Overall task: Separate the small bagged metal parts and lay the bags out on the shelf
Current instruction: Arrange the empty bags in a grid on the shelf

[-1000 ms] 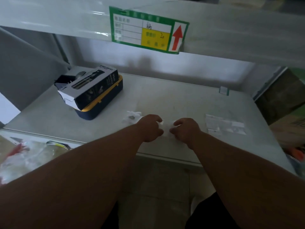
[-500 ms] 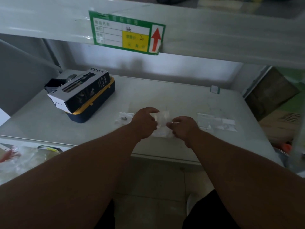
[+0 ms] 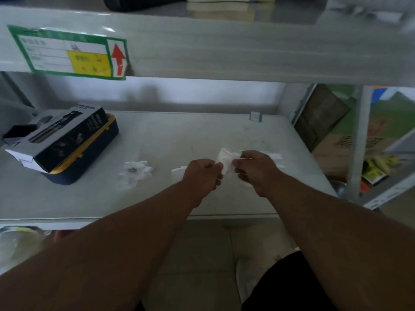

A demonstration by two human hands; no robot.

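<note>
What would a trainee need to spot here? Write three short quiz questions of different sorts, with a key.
1. True or false: both hands pinch one clear bag above the shelf.
2. Which lies left of the left hand? A) a bag with a metal part B) a bottle C) a glove
3. Fill in: the boxed item rests on a yellow-edged ____.

Key: 1 true; 2 A; 3 case. The right hand grips the bag's right edge.

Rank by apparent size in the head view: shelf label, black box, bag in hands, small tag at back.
1. shelf label, nearer the camera, so unsure against
2. black box
3. bag, partly hidden
4. small tag
</note>
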